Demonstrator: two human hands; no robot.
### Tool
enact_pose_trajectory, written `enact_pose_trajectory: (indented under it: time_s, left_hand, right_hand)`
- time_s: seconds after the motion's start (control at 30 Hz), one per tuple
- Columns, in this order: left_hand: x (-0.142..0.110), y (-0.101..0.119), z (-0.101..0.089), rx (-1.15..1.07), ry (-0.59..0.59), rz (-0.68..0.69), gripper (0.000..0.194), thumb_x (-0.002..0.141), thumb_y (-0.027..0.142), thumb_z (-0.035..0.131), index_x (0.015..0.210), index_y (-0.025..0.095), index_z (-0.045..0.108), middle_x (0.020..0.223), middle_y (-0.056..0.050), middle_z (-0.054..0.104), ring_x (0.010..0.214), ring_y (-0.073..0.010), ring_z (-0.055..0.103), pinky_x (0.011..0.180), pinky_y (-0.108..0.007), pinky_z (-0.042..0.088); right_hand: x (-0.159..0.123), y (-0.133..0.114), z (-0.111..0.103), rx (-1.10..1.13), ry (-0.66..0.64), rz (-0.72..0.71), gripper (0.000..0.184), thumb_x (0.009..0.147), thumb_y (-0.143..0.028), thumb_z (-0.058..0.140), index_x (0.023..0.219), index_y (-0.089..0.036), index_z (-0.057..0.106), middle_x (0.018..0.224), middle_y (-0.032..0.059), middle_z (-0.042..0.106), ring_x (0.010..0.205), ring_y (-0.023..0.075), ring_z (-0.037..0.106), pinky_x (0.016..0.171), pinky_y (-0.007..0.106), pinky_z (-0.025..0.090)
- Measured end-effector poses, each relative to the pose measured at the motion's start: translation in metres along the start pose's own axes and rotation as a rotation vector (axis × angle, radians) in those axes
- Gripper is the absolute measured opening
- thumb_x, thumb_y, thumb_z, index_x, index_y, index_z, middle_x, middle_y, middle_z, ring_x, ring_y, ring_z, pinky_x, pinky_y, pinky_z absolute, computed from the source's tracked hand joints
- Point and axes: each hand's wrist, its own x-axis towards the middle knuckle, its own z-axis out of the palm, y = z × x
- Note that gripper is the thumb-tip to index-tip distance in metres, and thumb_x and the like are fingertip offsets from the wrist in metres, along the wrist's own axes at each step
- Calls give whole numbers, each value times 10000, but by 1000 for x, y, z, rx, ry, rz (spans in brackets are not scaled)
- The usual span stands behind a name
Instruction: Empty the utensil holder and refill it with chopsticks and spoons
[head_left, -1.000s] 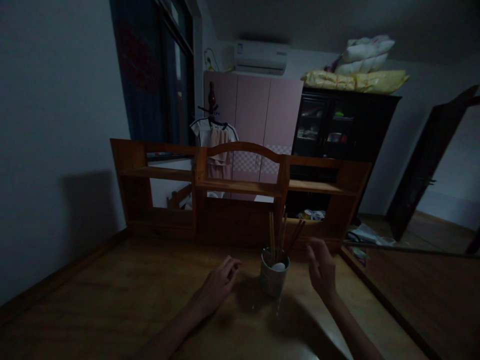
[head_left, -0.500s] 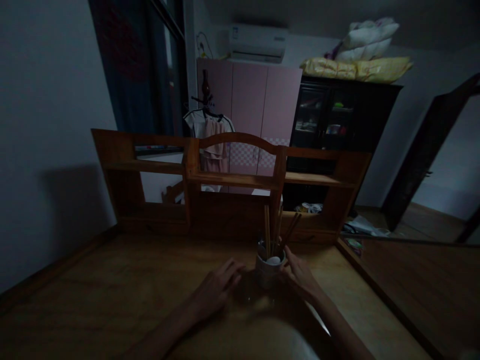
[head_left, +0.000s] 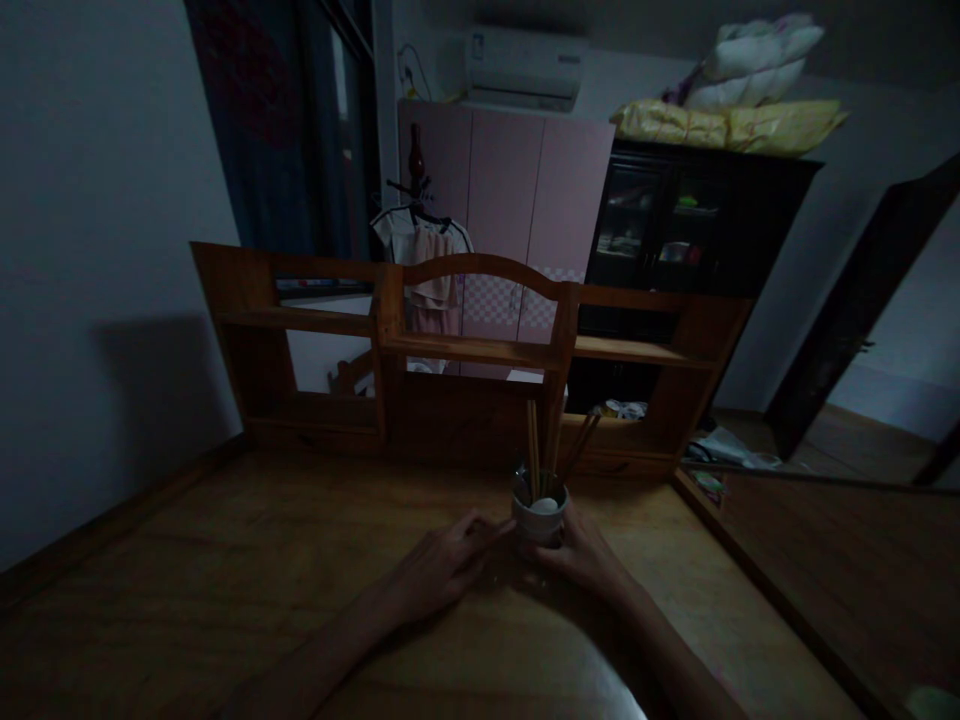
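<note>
A pale cup [head_left: 537, 524] stands on the wooden desktop in front of me. Several chopsticks [head_left: 534, 450] lean upright out of it, and the white bowl of a spoon [head_left: 544, 506] shows at its rim. My right hand [head_left: 581, 550] is wrapped round the cup's right side, thumb across its lower front. From the left, my left hand [head_left: 450, 560] reaches toward the cup with its index finger stretched out. That fingertip is at the cup's left side; whether it touches is too dim to tell. The left hand holds nothing.
Behind the cup, a wooden shelf unit [head_left: 472, 350] runs along the back of the desktop [head_left: 300, 560]. A raised wooden edge [head_left: 750, 570] borders the right side, and a wall [head_left: 112, 250] stands at left. Farther back are a pink wardrobe [head_left: 499, 190] and a dark cabinet [head_left: 750, 220].
My right hand has closed round the cup, its thumb now across the front. The left hand has moved right to the cup, index finger extended. The view has shifted slightly.
</note>
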Motion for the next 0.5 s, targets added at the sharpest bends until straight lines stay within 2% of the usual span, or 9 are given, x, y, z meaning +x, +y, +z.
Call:
enact_pose_trajectory:
  time_s: [0.2,0.5]
  left_hand:
    - [0,1,1,25,-9,-7,650,906,168,462,1466,423,256,1245,-45,511,1013,-198,570,890,-335,492]
    - [-1,5,0,42,-16,26,634,902,227,518,1463,399,278,1226,-59,517,980,-200,566,857,-329,493]
  right_hand:
    - [0,-7,0,-130,5,-33,655,737,-429,773,1269,-170,494,985,79,659,846,269,628,704,332,484]
    - [0,-13,1,-201,18,-108,617,736,-421,777,1231,-172,505,1036,83,633,901,268,614,769,346,471]
